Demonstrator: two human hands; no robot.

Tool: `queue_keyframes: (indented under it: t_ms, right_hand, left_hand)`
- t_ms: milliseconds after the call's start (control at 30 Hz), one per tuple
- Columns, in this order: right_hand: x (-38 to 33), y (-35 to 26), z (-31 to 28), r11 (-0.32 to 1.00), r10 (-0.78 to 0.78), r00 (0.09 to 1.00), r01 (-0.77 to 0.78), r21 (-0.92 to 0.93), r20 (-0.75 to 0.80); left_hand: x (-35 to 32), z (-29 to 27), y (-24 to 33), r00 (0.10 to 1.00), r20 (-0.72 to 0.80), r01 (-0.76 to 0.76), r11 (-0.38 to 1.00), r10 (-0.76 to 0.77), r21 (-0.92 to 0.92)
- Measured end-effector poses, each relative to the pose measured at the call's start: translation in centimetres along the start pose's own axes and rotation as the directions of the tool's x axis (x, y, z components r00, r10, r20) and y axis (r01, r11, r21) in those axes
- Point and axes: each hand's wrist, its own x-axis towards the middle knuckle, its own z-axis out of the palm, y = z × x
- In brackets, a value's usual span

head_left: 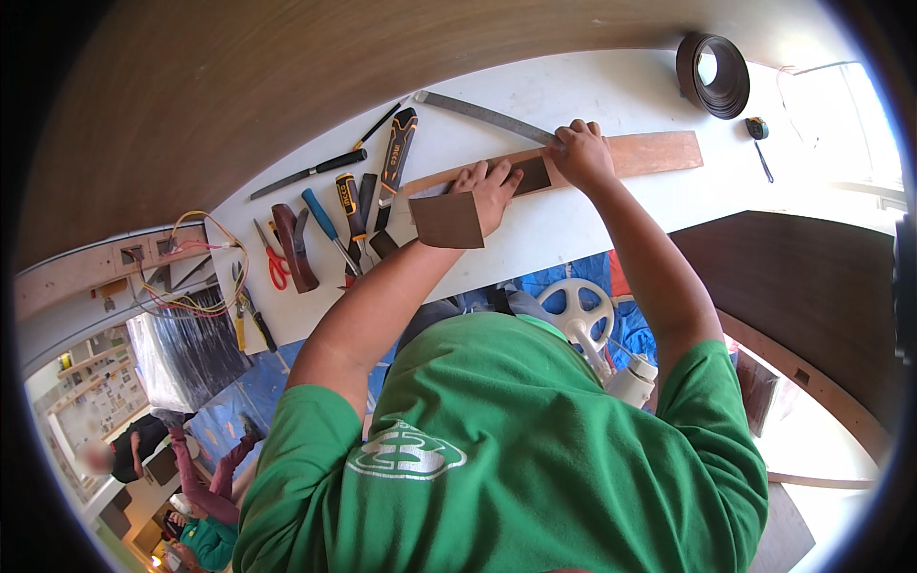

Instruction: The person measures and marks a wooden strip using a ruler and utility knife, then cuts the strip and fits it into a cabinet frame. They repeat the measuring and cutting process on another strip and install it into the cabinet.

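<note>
My left hand [491, 196] lies with its fingers spread and pressed down on a dark brown strip [533, 178]. The strip's near end [447, 220] bends up over the wrist side of that hand. Beneath it, a long reddish wooden board [657, 153] lies across the white table. My right hand [583, 155] is closed around the near end of a long, flat grey metal bar [489, 118]; whether it is a file or a steel ruler I cannot tell. That hand also rests over the board, to the right of the brown strip.
Left of my hands lie a utility knife [397, 153], a chisel [351, 206], a blue-handled tool [321, 216], red scissors [277, 269] and a wooden hand plane [294, 248]. A brown banding roll [713, 76] and tape measure [757, 128] sit at right. Loose wires [229, 239] hang left.
</note>
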Motion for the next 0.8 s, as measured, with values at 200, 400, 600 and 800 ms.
queue_keyframes:
  t_ms: [200,400,600,800]
  right_hand:
    - [0.4,-1.0,-0.4,0.998,0.015,0.999,-0.013,-0.067,0.03]
    - [-0.2,-0.9,-0.7,0.998,0.001,1.0,0.001,-0.063,0.022]
    - [-0.8,0.2,-0.6,0.989,-0.146,0.989,0.146,-0.02,0.038]
    - [-4.6,1.1,0.5,0.97,0.01,0.997,0.009,0.244,-0.078]
  left_hand:
    - [0.1,0.1,0.2,0.993,-0.117,-0.027,1.0,0.027,0.004]
    - [0.1,0.7,0.2,0.968,-0.247,-0.029,0.998,0.04,0.047]
    - [0.6,1.7,0.1,0.964,-0.254,0.053,0.996,-0.071,-0.076]
    - [0.5,0.0,-0.3,0.969,-0.247,-0.013,0.999,0.001,-0.046]
